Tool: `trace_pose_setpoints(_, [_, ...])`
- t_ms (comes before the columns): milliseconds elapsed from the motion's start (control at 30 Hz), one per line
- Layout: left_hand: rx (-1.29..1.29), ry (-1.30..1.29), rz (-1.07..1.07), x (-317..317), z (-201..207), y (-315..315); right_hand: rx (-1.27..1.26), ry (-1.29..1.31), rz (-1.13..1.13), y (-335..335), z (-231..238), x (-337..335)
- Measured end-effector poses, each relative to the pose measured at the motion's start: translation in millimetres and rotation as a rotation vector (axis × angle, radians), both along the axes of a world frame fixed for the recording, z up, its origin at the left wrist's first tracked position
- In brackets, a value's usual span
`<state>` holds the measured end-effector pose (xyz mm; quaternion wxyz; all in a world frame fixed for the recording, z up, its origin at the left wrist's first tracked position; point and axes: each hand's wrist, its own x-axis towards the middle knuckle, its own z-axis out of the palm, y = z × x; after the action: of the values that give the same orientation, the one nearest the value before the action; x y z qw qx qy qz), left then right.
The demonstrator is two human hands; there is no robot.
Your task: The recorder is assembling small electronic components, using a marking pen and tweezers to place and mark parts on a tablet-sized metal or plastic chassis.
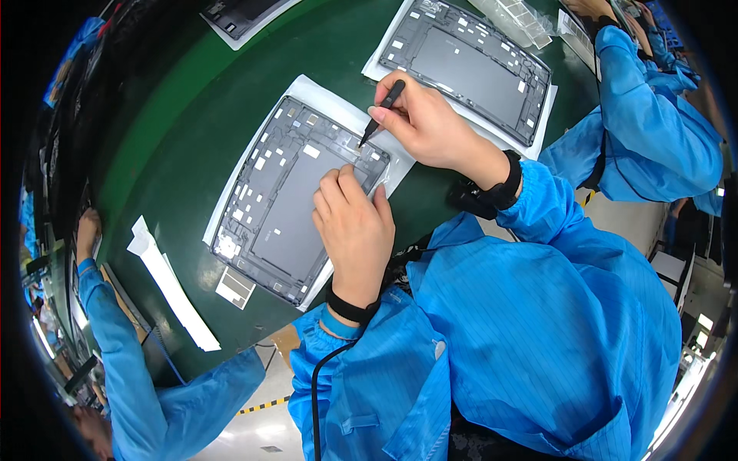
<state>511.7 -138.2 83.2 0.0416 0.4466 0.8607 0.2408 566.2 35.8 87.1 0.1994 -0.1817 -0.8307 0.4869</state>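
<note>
Before me lies a dark grey tablet-shaped housing [296,203], dotted with small white pads, on a white sheet [221,201]. My right hand [427,127] is closed on a slim black pointed tool [382,115]; whether it is tweezers or a pen, I cannot tell. Its tip meets or hovers just over the housing's far right corner area. My left hand [352,223] rests with fingers apart on the housing's right side, nothing visible in it. Part of the housing is hidden beneath that hand.
A second grey housing [469,73] lies at the back right, a third [238,17] at the far edge. White paper strips [177,288] and a small sticker sheet [234,288] lie left on the green table [154,180]. Blue-sleeved co-workers sit on both sides.
</note>
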Motion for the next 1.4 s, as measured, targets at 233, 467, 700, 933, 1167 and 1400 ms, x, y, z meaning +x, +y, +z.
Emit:
trace_pose_setpoints(233, [-0.034,0.071,0.014,5.6,-6.0,1.2,-0.034,0.009,-0.034,-0.2,-5.0,5.5])
trace_pose_setpoints(467, [-0.179,0.245,-0.035,5.5,-9.9,18.7,-0.138,-0.017,-0.035,3.7,-12.6,5.5])
trace_pose_setpoints(700, [-0.159,0.347,-0.074,4.5,-13.1,22.9,-0.219,0.440,-0.339,10.0,-1.1,11.5])
trace_pose_setpoints(933, [-0.121,0.350,-0.076,4.7,-12.9,19.3,-0.435,0.422,-0.203,6.9,-15.3,18.4])
trace_pose_setpoints(1167, [0.209,0.035,0.655,-10.0,9.5,-83.5,0.073,0.104,0.024,-3.9,-22.4,18.3])
trace_pose_setpoints(1400, [-0.281,0.015,0.809,-32.9,-12.7,-140.2,0.114,-0.046,0.141,-16.6,-18.2,19.0])
